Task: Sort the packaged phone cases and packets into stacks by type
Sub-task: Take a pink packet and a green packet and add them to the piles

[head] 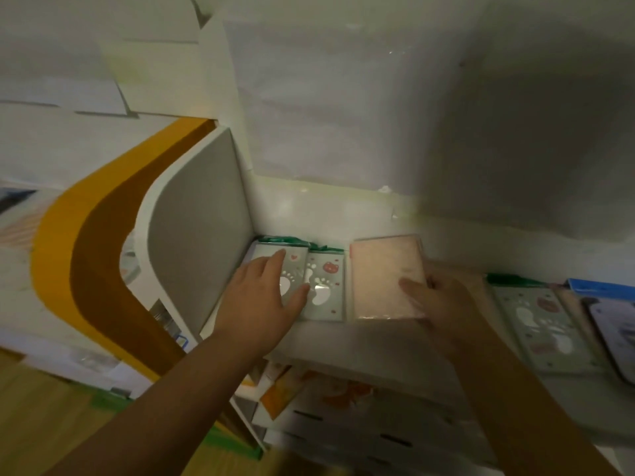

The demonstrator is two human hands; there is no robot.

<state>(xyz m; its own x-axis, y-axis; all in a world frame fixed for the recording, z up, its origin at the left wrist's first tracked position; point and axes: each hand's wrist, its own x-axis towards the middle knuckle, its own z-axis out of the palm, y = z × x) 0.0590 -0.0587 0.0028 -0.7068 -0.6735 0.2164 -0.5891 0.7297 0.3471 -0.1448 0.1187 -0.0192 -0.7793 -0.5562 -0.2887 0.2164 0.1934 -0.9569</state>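
Two green footprint-patterned phone case packs (326,286) lie side by side on the white shelf (343,341), against the back wall. My left hand (264,297) rests flat on the left one with straight fingers. My right hand (443,304) grips the right edge of a pale pink packet (381,276), thumb on top, beside the green packs. Another green footprint pack (539,324) lies further right on the shelf.
A white divider panel (196,235) stands at the shelf's left end. A blue-edged pack (604,304) lies at the far right. Below the shelf are white boxes (343,417) with orange prints. An orange and brown curved band (92,255) runs at left.
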